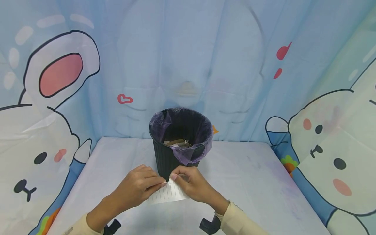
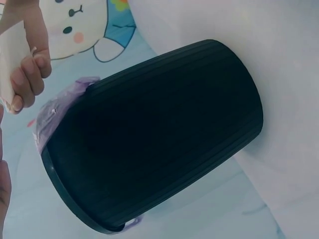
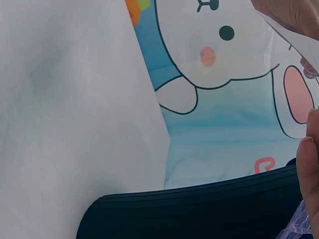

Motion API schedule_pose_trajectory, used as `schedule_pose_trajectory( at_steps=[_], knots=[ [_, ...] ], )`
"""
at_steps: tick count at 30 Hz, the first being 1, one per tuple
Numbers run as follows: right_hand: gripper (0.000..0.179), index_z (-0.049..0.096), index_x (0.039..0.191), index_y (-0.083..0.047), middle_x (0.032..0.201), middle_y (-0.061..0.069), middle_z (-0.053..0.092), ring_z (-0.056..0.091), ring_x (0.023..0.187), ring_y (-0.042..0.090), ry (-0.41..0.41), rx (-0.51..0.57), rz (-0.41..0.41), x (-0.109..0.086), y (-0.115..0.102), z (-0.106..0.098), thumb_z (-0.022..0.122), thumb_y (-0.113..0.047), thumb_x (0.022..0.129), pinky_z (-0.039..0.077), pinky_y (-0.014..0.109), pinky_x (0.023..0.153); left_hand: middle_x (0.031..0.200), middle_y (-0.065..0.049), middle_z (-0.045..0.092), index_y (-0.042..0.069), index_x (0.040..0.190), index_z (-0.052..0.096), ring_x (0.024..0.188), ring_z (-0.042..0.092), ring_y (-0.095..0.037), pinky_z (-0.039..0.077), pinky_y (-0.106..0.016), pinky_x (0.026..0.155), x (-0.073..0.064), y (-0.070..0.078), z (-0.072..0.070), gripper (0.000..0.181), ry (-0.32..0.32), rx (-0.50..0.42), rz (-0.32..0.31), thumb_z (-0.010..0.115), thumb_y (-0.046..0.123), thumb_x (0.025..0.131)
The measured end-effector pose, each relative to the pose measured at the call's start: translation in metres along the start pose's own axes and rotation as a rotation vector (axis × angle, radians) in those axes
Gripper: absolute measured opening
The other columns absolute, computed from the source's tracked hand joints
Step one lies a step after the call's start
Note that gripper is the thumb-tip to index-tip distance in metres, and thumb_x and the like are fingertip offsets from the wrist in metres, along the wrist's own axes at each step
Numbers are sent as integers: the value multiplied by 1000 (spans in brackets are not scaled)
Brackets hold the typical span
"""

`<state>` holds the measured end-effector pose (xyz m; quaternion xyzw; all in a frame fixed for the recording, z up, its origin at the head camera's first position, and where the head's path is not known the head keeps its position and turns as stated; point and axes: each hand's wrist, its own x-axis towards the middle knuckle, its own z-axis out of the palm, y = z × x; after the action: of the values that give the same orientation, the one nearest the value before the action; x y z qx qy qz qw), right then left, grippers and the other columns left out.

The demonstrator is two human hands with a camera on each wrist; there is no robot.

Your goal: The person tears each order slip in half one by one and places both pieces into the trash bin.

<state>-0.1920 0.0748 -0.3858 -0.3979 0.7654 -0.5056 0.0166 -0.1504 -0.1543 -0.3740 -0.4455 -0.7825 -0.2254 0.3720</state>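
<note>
A small sheet of lined paper [image 1: 166, 192] hangs between both hands in the head view, just in front of the bin. My left hand [image 1: 140, 184] pinches its top edge on the left side. Close beside it, my right hand [image 1: 192, 184] grips the same paper between thumb and fingers, the two hands almost meeting. In the left wrist view, the paper [image 2: 14, 57] and right-hand fingers [image 2: 30, 77] show at the upper left. Only a strip of right-hand fingers [image 3: 310, 154] shows in the right wrist view, and the paper [image 3: 294, 42] lies partly out of frame.
Behind the hands stands a dark ribbed trash bin [image 1: 164, 156] with a purple plastic liner [image 1: 202, 143] over its rim. Some brownish and white scraps [image 1: 177, 143] lie inside. The white tabletop [image 1: 249, 182] meets a blue cartoon-print curtain [image 1: 188, 65] at the back and sides.
</note>
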Motion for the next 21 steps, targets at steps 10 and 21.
schedule_pose_trajectory(
  at_steps=[10,21],
  knots=[
    [14,70,91,-2,87,13,73,63,68,4,6,-10,9,0,4,2,60,-7,100,58,25,59,80,6,72,12,92,79,71,61,-5,53,-19,73,-2,1,0,14,-16,-19,3,82,8,79],
    [13,71,91,-3,88,11,74,64,72,4,30,-47,-9,0,7,4,61,-7,99,59,25,64,83,7,73,12,92,78,74,61,-6,53,-21,76,-3,1,-1,11,-30,-38,1,80,8,82]
  ],
)
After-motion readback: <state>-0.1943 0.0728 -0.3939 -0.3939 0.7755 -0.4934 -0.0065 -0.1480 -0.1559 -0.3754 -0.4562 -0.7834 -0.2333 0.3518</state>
